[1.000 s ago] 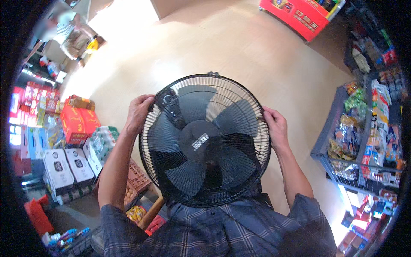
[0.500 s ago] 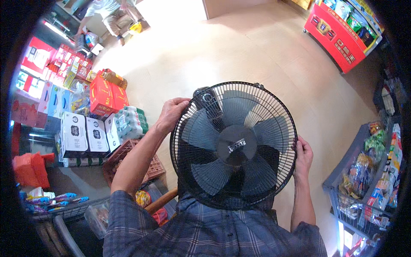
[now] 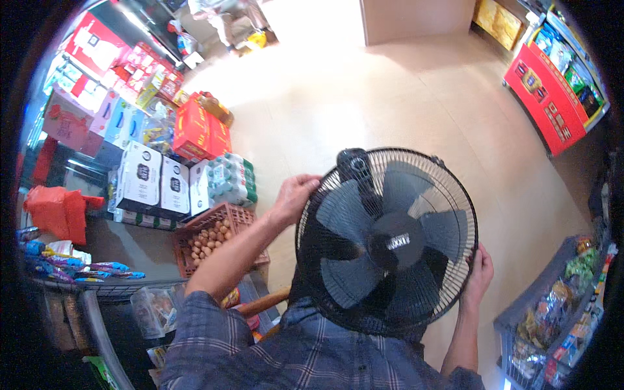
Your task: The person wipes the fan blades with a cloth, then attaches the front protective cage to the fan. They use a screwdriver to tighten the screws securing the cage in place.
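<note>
In front of my chest is a black electric fan point(image 3: 396, 242), its round wire guard facing up and its dark blades showing through. My left hand point(image 3: 296, 199) grips the guard's upper left rim, fingers curled against the wire. On the opposite side, my right hand point(image 3: 480, 272) holds the lower right rim, its fingers partly hidden behind the edge. A black motor or control housing point(image 3: 353, 162) shows through the guard at the upper left. The fan's underside and any stand are hidden.
A brown crate point(image 3: 221, 237) of eggs, white cartons point(image 3: 142, 179) and shrink-wrapped bottles point(image 3: 231, 179) stand at left. A red display cart point(image 3: 545, 97) is at far right, a grey snack basket point(image 3: 513, 325) at near right. Someone sits at the far left near a yellow object point(image 3: 257, 40).
The whole scene has shifted rightward in the picture, bringing more of the egg crate into sight. Both hands keep their hold on the fan; its blades sit at a slightly different angle.
</note>
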Demonstrator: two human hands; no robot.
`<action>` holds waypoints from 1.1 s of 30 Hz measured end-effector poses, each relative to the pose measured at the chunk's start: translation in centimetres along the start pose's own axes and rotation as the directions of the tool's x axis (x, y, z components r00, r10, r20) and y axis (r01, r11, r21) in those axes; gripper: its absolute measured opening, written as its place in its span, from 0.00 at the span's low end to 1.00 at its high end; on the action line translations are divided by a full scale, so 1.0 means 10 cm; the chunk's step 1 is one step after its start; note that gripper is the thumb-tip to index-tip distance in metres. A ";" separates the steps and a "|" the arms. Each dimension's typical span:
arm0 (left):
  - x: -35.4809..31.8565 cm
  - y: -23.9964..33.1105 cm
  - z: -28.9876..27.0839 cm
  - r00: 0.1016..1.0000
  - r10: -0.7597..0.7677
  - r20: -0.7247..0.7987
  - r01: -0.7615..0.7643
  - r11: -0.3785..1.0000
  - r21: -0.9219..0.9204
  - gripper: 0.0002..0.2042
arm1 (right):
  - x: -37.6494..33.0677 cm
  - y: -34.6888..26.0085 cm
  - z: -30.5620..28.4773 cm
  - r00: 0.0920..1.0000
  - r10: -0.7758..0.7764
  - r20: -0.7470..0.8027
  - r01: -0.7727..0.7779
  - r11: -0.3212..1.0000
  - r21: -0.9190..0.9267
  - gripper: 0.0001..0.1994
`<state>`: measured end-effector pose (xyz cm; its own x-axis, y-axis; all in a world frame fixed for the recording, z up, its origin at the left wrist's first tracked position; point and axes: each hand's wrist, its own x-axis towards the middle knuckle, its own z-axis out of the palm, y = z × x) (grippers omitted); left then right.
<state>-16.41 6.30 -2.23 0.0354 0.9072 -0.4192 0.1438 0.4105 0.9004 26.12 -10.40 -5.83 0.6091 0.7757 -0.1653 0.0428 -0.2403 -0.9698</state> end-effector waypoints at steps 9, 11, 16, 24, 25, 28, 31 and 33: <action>-0.23 -0.40 -0.12 0.999 -0.012 -0.042 0.001 0.968 -0.251 0.15 | -0.06 0.24 -0.04 0.999 -0.046 0.014 0.043 0.986 0.160 0.16; -0.26 -0.50 -0.13 1.000 -0.004 -0.031 -0.005 0.958 -0.285 0.15 | -0.11 0.22 -0.03 1.000 0.009 -0.022 -0.005 0.985 0.175 0.15; -0.36 -0.68 -0.22 0.998 0.055 -0.021 -0.058 0.988 -0.146 0.16 | -0.29 0.09 -0.03 1.000 0.023 -0.009 -0.021 0.981 0.193 0.15; -0.65 -0.62 -0.15 0.995 0.048 -0.090 -0.060 0.989 -0.137 0.16 | -0.46 0.16 -0.05 0.994 0.103 -0.021 -0.089 0.933 0.350 0.16; -0.70 -0.61 -0.13 0.993 0.039 -0.112 -0.055 0.989 -0.140 0.16 | -0.49 0.19 -0.06 0.994 0.104 -0.024 -0.089 0.933 0.350 0.16; -0.81 -0.57 -0.11 0.991 0.050 -0.127 -0.067 0.989 -0.132 0.15 | -0.58 0.26 -0.06 0.985 0.156 -0.079 -0.123 0.940 0.318 0.16; -0.89 -0.64 -0.10 0.981 0.074 -0.177 -0.080 0.996 -0.027 0.14 | -0.70 0.20 -0.04 0.979 0.190 -0.068 -0.160 0.935 0.316 0.16; -0.96 -0.66 -0.05 0.971 0.116 -0.209 -0.114 0.993 0.020 0.14 | -0.75 0.29 -0.04 0.985 0.158 -0.074 -0.122 0.928 0.353 0.16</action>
<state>-18.20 -5.04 -4.09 -0.1555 0.9477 -0.2788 0.1583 0.3024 0.9399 21.96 -17.15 -7.32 0.6649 0.6830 -0.3025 -0.3144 -0.1115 -0.9427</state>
